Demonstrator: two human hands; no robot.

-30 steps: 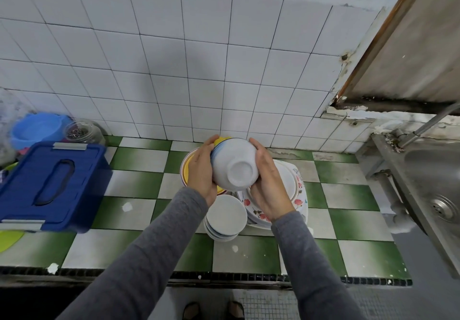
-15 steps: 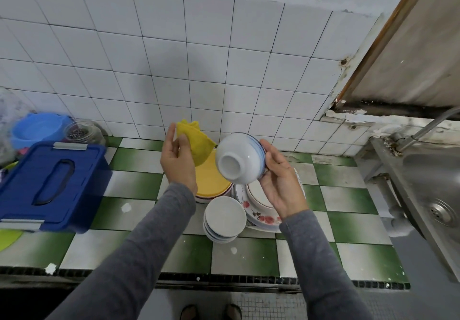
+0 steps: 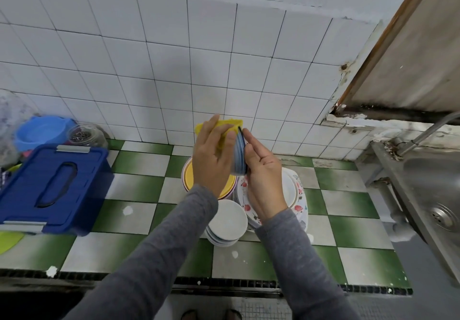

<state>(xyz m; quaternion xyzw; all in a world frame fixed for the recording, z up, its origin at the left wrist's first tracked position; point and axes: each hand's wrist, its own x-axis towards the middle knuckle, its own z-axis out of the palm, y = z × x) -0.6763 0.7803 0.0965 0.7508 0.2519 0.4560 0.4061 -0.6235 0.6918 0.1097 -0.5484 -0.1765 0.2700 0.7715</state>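
I hold a white bowl with blue stripes [image 3: 239, 152] on its side above the counter, seen edge-on between my hands. My left hand [image 3: 212, 155] grips a yellow cloth [image 3: 225, 126] and presses it against the bowl from the left. My right hand [image 3: 262, 177] holds the bowl from the right, fingers curled round its rim. Most of the bowl is hidden behind my hands.
Below my hands stand a yellow plate in a pink-rimmed dish [image 3: 190, 177], a stack of small white bowls [image 3: 227, 222] and flowered plates [image 3: 298, 200] on the green-and-white tiled counter [image 3: 139, 185]. A blue lidded box [image 3: 49, 185] sits at left, a steel sink [image 3: 433, 190] at right.
My left hand has brought the yellow cloth right onto the bowl. My right hand has turned the bowl from facing me to edge-on.
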